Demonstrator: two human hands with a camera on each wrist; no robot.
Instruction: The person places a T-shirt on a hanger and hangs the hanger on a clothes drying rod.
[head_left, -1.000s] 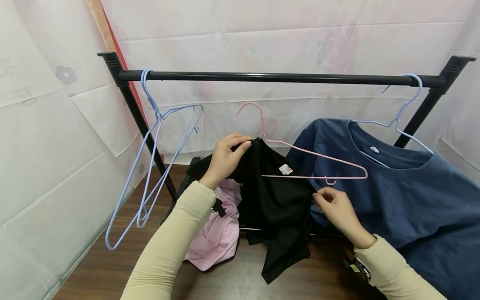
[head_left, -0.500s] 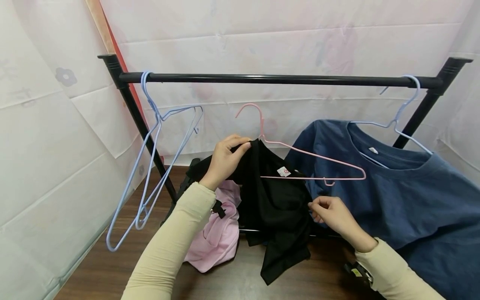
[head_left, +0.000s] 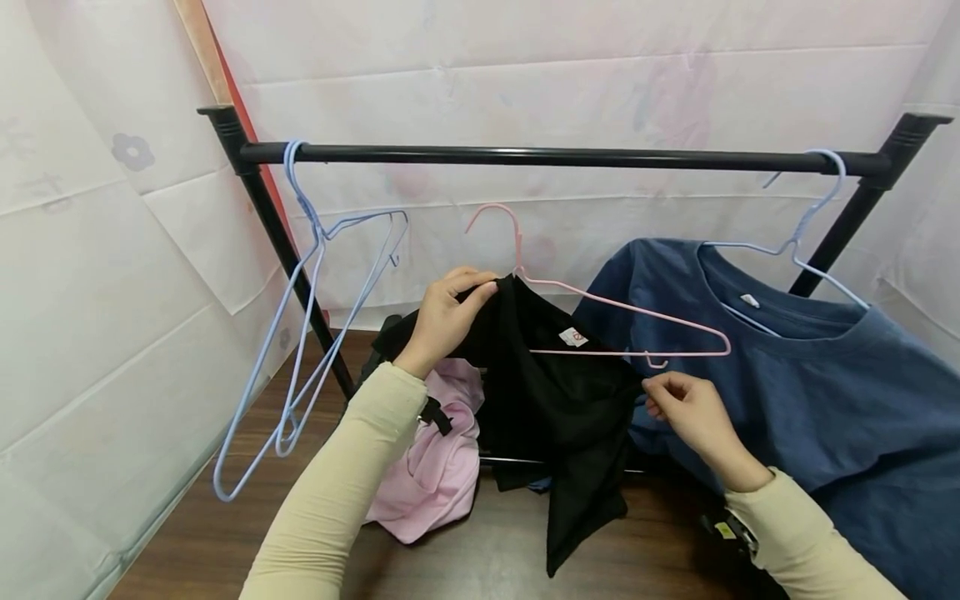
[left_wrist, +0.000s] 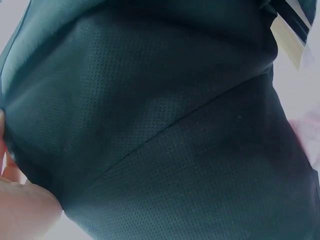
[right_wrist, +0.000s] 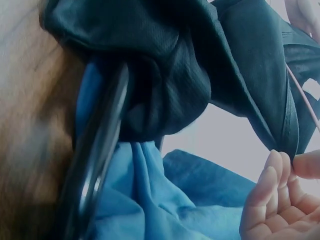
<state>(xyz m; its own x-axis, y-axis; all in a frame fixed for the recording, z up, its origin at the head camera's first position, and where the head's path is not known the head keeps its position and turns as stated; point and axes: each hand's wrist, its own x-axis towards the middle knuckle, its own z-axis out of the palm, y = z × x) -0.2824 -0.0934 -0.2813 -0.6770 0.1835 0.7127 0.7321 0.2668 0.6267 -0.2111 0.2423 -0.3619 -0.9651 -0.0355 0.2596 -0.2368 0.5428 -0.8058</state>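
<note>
A black garment (head_left: 517, 400) with a white neck label (head_left: 573, 337) hangs partly over a pink hanger (head_left: 637, 308). The hanger's left side is hidden inside the cloth, while its right arm is bare. My left hand (head_left: 442, 321) pinches the garment near the base of the hanger hook. Lower right, my right hand (head_left: 693, 417) pinches an edge of the black cloth just below the hanger's small right notch. In the right wrist view that edge runs taut into the thumb and fingers (right_wrist: 280, 175). Black cloth (left_wrist: 165, 120) fills most of the left wrist view.
A black rack bar (head_left: 555, 157) spans the back, above the pink hook. Blue hangers (head_left: 307, 242) hang at its left end. A blue shirt (head_left: 787, 392) hangs on a hanger at the right. Pink cloth (head_left: 435, 467) lies behind my left forearm, above the brown wooden surface (head_left: 487, 542).
My right hand first slid slightly left and down, then moved up and right, drawing the black cloth's edge rightward. My left hand shifted slightly left with the pink hanger.
</note>
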